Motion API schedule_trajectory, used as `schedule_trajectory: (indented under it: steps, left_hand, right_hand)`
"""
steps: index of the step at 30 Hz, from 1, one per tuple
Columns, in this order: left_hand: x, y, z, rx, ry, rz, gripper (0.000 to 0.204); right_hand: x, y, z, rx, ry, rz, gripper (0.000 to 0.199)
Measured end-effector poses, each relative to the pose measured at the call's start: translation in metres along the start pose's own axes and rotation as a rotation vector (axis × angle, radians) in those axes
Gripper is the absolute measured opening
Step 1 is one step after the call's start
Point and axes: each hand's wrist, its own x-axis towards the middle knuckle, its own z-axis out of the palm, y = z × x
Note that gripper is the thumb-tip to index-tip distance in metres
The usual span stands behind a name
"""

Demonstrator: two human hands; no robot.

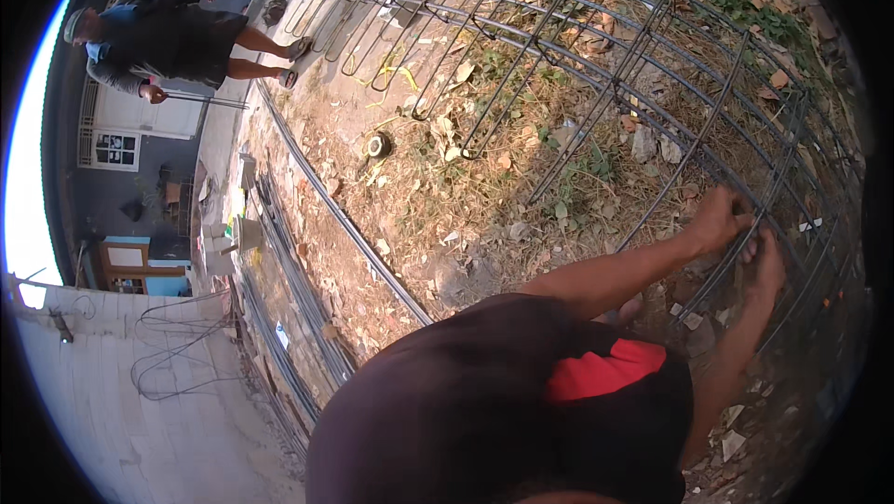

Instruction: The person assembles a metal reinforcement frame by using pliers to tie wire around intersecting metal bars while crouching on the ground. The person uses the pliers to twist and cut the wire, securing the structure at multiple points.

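Head view: left hand (pixel 717 221) and right hand (pixel 765 264) are meeting at the rebar cage (pixel 616 84), right side, apparently working a bar crossing (pixel 766 210); whether they are gripping, cannot tell; next move is probably needing steady bracing.

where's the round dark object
In the head view, the round dark object lies upper-left of centre, between the long rods and the steel grid.
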Motion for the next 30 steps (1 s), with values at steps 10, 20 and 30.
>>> schedule_trajectory:
  steps: [10, 20, 30]
  left_hand:
    - [-0.001, -0.005, 0.001, -0.175, -0.129, 0.005, 0.018]
    - [0.002, -0.014, 0.001, -0.238, -0.108, 0.001, 0.017]
    - [0.006, -0.007, -0.006, -0.248, -0.19, -0.041, 0.019]
  right_hand:
    - [-0.039, -0.008, 0.021, -0.638, 0.165, -0.425, 0.038]
    - [-0.044, -0.017, 0.023, -0.932, 0.233, -0.492, 0.032]
    - [-0.012, 0.016, 0.012, 0.139, -0.038, -0.064, 0.027]
